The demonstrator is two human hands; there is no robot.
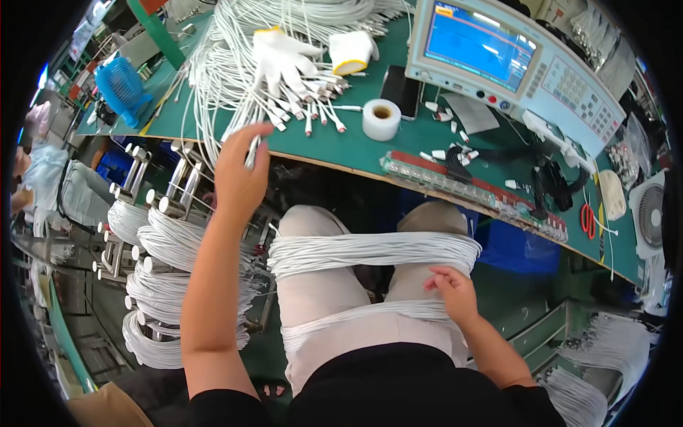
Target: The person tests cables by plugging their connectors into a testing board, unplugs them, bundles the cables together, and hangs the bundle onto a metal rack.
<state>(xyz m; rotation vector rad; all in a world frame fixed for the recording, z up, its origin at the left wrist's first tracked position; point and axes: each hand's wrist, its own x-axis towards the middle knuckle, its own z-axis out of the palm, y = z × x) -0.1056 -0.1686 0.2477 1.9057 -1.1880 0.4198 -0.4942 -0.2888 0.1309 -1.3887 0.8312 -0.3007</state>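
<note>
My left hand (242, 171) is raised at the table's front edge, its fingers closed round a white cable (252, 151). Just beyond it, many white cables (220, 78) with plug ends spill over the tabletop. A coiled white cable bundle (370, 250) lies across my thighs, looped round both legs. My right hand (455, 293) hovers over the right thigh between the bundle's two strands, fingers curled in; whatever they may hold is too small to make out. White knitted gloves (281, 60) with yellow cuffs rest on the cable pile.
A test instrument (541, 78) with a blue screen stands at the back right. In front are a white tape roll (381, 119), a dark phone (400, 91), a connector strip (455, 186) and red scissors (588, 220). Cable coils hang on a metal rack (163, 270) at left; a blue fan (122, 89) is farther back.
</note>
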